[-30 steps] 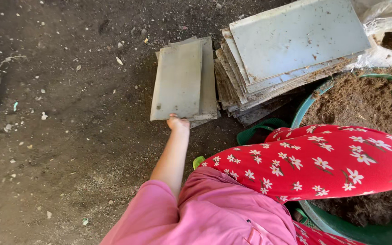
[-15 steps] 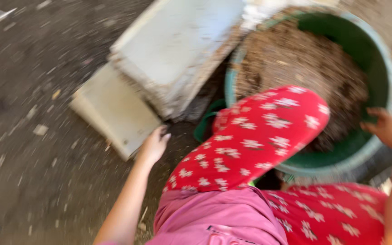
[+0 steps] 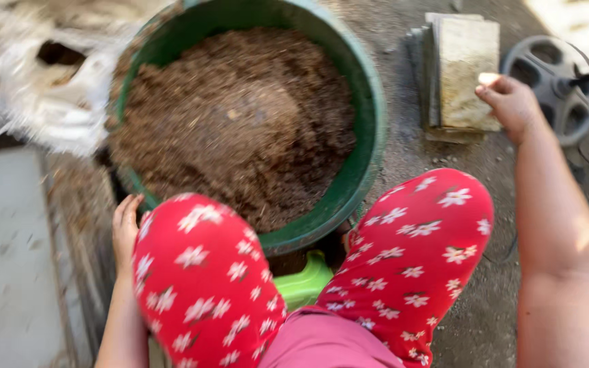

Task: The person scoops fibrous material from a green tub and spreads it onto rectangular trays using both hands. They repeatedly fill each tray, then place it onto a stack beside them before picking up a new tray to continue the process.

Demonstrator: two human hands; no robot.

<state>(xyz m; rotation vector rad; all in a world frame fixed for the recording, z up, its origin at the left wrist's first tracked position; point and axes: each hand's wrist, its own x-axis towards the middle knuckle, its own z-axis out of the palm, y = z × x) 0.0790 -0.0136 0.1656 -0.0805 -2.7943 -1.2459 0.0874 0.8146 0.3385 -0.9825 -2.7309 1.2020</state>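
Beside the green tub (image 3: 369,136) of soil, right hand (image 3: 509,102) — fingers curled — touching stacked slabs (image 3: 465,61), left hand (image 3: 125,228) open, resting beside knee

The scene was set outdoors on a ground (image 3: 499,300) of dark, packed earth strewn with small grit and pebbles. Strong sunlight was cast across the upper right corner, where the soil was bleached almost white. A grey spoked wheel (image 3: 553,75) was laid flat on the ground there. At the upper left, a torn white woven sack (image 3: 56,102) was slumped in a heap. Along the left edge, a flat grey slab (image 3: 5,272) was seen lying on the earth.
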